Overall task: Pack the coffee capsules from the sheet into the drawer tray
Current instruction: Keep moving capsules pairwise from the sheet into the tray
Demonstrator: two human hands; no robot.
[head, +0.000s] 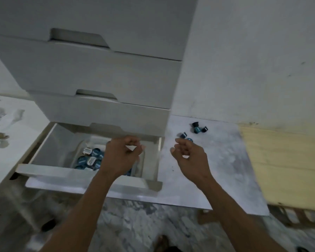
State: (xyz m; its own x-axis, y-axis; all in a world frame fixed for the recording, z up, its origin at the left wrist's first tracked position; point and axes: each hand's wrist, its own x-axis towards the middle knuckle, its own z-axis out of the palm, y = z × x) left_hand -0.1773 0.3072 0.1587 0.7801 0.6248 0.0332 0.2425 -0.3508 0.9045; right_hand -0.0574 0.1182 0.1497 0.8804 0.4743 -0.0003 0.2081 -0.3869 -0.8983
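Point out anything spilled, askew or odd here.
The capsules on the sheet lie tipped at mixed angles, not upright. Brownish stains mark the white surface left of the open drawer. Nothing else stands out.

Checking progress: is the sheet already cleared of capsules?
No, a few dark capsules lie on the sheet, just beyond the right hand.

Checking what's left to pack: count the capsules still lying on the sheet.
5 visible: three clustered at the sheet's far edge, two nearer the right hand. That hand may hide more.
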